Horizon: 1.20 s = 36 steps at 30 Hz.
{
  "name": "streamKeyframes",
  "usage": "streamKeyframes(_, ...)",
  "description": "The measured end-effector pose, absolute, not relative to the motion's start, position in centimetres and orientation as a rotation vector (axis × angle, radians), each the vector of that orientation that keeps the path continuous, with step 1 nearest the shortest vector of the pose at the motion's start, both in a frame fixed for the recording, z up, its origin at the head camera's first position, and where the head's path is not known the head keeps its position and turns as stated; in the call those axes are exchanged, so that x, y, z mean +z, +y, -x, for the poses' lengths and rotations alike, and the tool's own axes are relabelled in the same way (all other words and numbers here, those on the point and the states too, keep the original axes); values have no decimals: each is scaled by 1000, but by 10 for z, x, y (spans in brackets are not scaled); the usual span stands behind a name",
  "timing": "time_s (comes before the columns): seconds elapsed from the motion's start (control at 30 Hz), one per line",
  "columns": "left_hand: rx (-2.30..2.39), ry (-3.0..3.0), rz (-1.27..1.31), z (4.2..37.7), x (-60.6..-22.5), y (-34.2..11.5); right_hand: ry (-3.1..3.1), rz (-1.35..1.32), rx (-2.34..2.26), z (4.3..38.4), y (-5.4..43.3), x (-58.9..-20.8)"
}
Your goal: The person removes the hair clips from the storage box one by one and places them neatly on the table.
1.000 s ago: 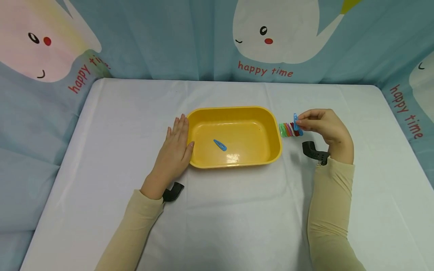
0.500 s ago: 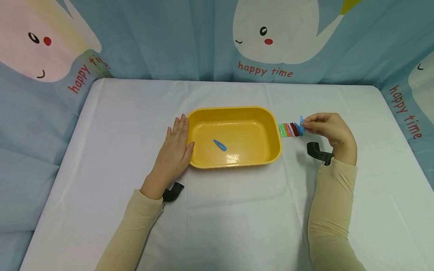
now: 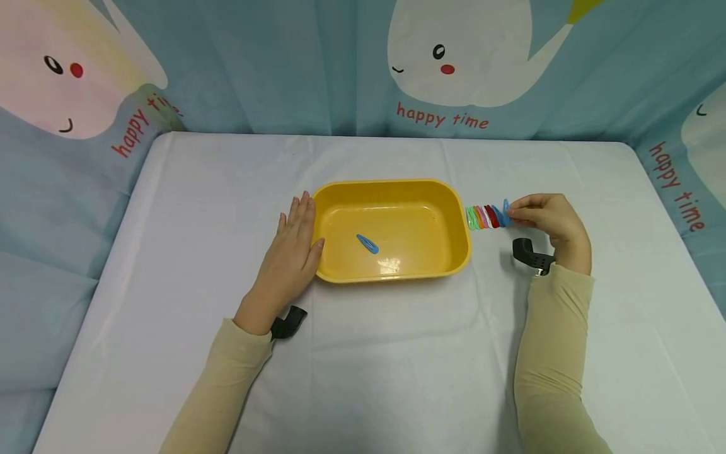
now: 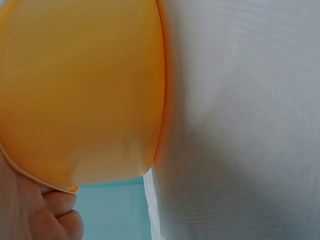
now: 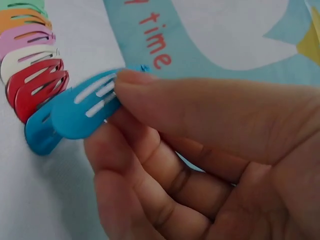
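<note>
My right hand (image 3: 553, 221) pinches a blue snap hair clip (image 5: 87, 105) between thumb and fingers, at the right end of a row of clips. In the right wrist view this clip overlaps another blue clip (image 5: 39, 132) lying on the cloth. Beyond it the row runs on through red clips (image 5: 37, 90), a white clip (image 5: 15, 61), a pink clip (image 5: 22, 39), orange and green. My left hand (image 3: 286, 258) lies with straight fingers along the left rim of a yellow tray (image 3: 391, 184). One blue clip (image 3: 367, 244) lies alone inside the tray.
A white cloth (image 3: 386, 366) covers the table. Behind it hangs a blue curtain (image 3: 295, 69) printed with whales. Black wrist mounts (image 3: 289, 321) stick out beside both wrists. The row of clips sits just right of the tray.
My right hand has moved slightly right and down with the blue clip, from over the row to its right end. The left hand and the tray have stayed in place.
</note>
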State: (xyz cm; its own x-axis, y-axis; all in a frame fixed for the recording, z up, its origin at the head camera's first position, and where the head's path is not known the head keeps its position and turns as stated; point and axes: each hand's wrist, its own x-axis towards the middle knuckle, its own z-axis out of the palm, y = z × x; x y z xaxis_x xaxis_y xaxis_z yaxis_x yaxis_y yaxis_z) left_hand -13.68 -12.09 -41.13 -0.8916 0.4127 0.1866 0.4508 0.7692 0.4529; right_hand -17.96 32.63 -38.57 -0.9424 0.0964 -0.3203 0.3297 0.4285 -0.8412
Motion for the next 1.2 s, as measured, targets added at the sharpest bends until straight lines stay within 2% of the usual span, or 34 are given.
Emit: streamKeyframes(1.2, -760, -2878, 692, 137, -413, -120, 2684, -386, -1279, 187, 323, -403)
